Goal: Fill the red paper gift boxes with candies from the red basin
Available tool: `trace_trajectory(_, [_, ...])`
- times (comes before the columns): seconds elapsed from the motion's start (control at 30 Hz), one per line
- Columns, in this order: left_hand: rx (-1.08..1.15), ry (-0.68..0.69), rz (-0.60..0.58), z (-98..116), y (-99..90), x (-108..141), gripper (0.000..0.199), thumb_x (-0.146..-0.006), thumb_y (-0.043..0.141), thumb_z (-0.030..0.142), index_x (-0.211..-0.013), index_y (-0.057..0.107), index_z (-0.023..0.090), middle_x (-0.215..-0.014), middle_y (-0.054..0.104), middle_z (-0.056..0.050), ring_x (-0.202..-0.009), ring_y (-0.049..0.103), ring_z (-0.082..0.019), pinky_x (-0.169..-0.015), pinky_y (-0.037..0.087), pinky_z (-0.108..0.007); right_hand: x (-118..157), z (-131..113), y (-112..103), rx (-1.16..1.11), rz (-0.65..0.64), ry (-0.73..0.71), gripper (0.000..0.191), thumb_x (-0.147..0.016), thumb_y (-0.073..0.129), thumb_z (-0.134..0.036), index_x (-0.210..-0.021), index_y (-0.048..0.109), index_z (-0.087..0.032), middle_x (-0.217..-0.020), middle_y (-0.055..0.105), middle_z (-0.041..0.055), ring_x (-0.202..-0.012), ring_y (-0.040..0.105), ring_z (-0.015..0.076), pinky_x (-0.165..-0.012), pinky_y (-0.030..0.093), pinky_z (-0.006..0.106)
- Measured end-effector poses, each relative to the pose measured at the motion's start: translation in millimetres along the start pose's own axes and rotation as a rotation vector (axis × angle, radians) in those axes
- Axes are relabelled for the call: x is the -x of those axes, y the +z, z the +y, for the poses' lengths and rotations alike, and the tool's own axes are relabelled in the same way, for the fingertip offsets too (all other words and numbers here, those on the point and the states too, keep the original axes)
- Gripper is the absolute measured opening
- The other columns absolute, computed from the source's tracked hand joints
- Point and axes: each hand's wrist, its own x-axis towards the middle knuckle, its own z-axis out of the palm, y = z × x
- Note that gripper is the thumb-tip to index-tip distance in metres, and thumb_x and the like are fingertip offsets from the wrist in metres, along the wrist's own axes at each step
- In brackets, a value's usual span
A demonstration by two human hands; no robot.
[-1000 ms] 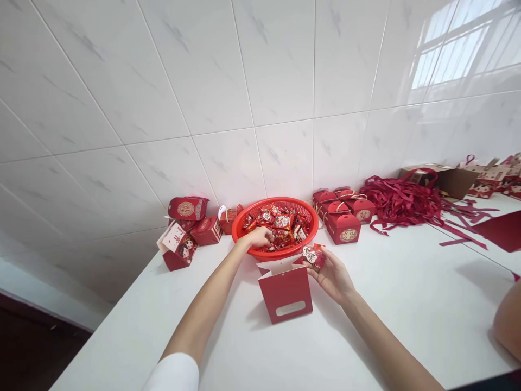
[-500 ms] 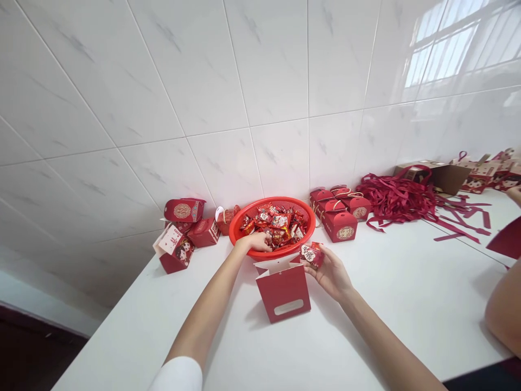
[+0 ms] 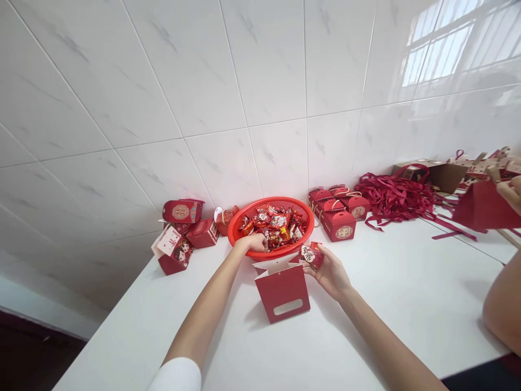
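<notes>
My left hand (image 3: 257, 243) reaches over the near rim of a red plastic basket (image 3: 235, 224) piled with wrapped candies (image 3: 280, 221). Its fingers are curled down among the candies, and whatever they grip is hidden. My right hand (image 3: 331, 271) holds a red candy packet (image 3: 310, 255) with white lettering between thumb and fingers, close to the upper right edge of a red paper gift box (image 3: 282, 290). That box stands upright on the white table just in front of the basket, its top open and a pale oval window on its front.
Small red gift boxes (image 3: 179, 250) are grouped left of the basket; more with cord handles (image 3: 341, 224) stand to its right. Beyond lie a heap of dark red ribbons (image 3: 396, 195) and a cardboard box (image 3: 445, 174). At the right edge another person's hand (image 3: 512, 193) holds a red item (image 3: 484, 209).
My left hand has shifted slightly within the candies, its fingers more curled. My right hand keeps the packet by the box. The other person's red item has come further into view at right.
</notes>
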Motion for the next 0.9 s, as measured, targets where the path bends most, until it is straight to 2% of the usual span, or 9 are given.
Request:
trace_trajectory(0.17, [0.048, 0.022, -0.049, -2, -3.7, -2, 0.024, -0.058, 0.058, 0.019, -0.077, 0.073, 0.019, -0.088, 0.075, -0.002, -0.081, 0.066, -0.02, -0.063, 0.046, -0.023, -1, 1, -1, 0.019, 0.001, -0.003, 0.016, -0.085, 0.069, -0.031, -0.095, 0.067, -0.019, -0.08, 0.076, 0.0043, -0.062, 0.072, 0.0178, -0.058, 0.058, 0.027])
trace_trajectory(0.33, [0.172, 0.065, -0.029, -5, -4.3, -4, 0.019, -0.054, 0.061, 0.015, -0.068, 0.072, 0.02, -0.076, 0.073, 0.001, -0.075, 0.064, -0.017, -0.059, 0.045, -0.02, -1, 2, 0, 0.028, 0.018, -0.015, 0.018, -0.081, 0.072, -0.032, -0.09, 0.066, -0.018, -0.081, 0.076, 0.0047, -0.06, 0.071, 0.0178, -0.056, 0.057, 0.027])
trace_trajectory(0.43, [0.302, 0.1, 0.029, -7, -1.9, -4, 0.015, -0.057, 0.063, 0.015, -0.069, 0.071, 0.018, -0.071, 0.07, 0.0, -0.069, 0.063, -0.015, -0.056, 0.045, -0.019, 0, 2, 2, 0.036, 0.017, -0.018, 0.017, -0.081, 0.073, -0.033, -0.089, 0.067, -0.019, -0.078, 0.075, 0.0036, -0.059, 0.07, 0.0176, -0.055, 0.057, 0.027])
trace_trajectory(0.53, [0.463, 0.129, 0.118, -9, -0.2, -4, 0.023, -0.067, 0.064, 0.021, -0.088, 0.072, 0.016, -0.076, 0.07, -0.002, -0.065, 0.062, -0.014, -0.056, 0.049, -0.022, 1, 1, 3, 0.045, 0.01, -0.019, 0.017, -0.081, 0.073, -0.033, -0.089, 0.067, -0.019, -0.078, 0.075, 0.0029, -0.059, 0.07, 0.0172, -0.055, 0.056, 0.027])
trace_trajectory(0.6, [0.566, 0.154, 0.199, -10, 0.0, -3, 0.031, -0.075, 0.061, 0.026, -0.103, 0.068, 0.015, -0.085, 0.07, -0.004, -0.068, 0.064, -0.014, -0.059, 0.052, -0.024, 1, 2, 3, 0.052, 0.012, -0.018, 0.017, -0.08, 0.073, -0.033, -0.088, 0.067, -0.019, -0.078, 0.075, 0.0033, -0.058, 0.069, 0.0172, -0.055, 0.056, 0.027])
trace_trajectory(0.67, [0.645, 0.184, 0.279, -10, -0.1, -2, 0.034, -0.079, 0.06, 0.028, -0.109, 0.065, 0.013, -0.093, 0.07, -0.006, -0.073, 0.064, -0.014, -0.064, 0.054, -0.025, 0, 2, 3, 0.059, 0.016, -0.015, 0.017, -0.08, 0.073, -0.033, -0.088, 0.067, -0.019, -0.079, 0.075, 0.0039, -0.059, 0.069, 0.0174, -0.055, 0.056, 0.027])
trace_trajectory(0.77, [0.717, 0.226, 0.357, -11, -0.3, -1, 0.035, -0.078, 0.064, 0.031, -0.107, 0.065, 0.012, -0.093, 0.07, -0.007, -0.077, 0.064, -0.015, -0.068, 0.054, -0.026, 0, 3, 2, 0.067, 0.023, -0.013, 0.017, -0.08, 0.072, -0.034, -0.088, 0.067, -0.019, -0.079, 0.075, 0.004, -0.059, 0.069, 0.0175, -0.055, 0.055, 0.027])
trace_trajectory(0.9, [0.768, 0.264, 0.399, -10, 0.2, 0, 0.036, -0.075, 0.068, 0.033, -0.104, 0.067, 0.012, -0.089, 0.07, -0.006, -0.076, 0.065, -0.016, -0.068, 0.054, -0.027, -1, 3, 1, 0.068, 0.027, -0.01, 0.017, -0.082, 0.071, -0.033, -0.089, 0.068, -0.018, -0.079, 0.075, 0.0046, -0.059, 0.069, 0.0176, -0.056, 0.055, 0.028])
